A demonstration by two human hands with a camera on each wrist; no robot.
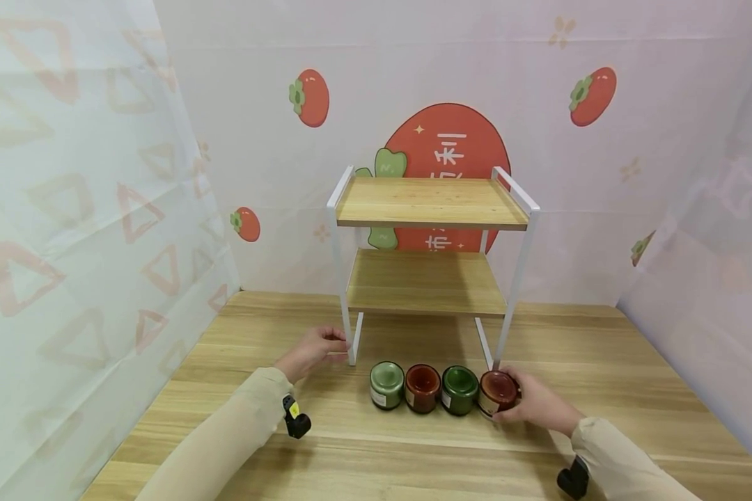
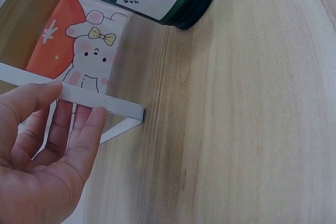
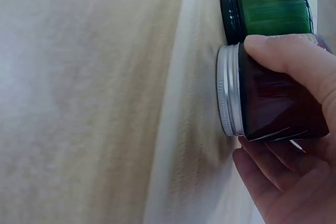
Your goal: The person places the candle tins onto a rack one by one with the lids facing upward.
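Observation:
A two-tier wooden shelf (image 1: 429,202) with a white frame stands on the table. My left hand (image 1: 316,351) holds its front left leg (image 2: 121,106) near the foot, thumb on one side and fingers on the other. In front of the shelf, candle jars stand upside down in a row: light green (image 1: 386,385), red-brown (image 1: 423,388), dark green (image 1: 459,390) and dark red (image 1: 498,391). At the row's right end my right hand (image 1: 529,403) grips the dark red candle jar, its silver lid (image 3: 230,90) down at the table.
The wooden table (image 1: 276,452) extends in front of the jars and to both sides. Printed cloth walls (image 1: 276,139) enclose it at the back, left and right. The shelf's lower board (image 1: 426,282) is above and behind the row.

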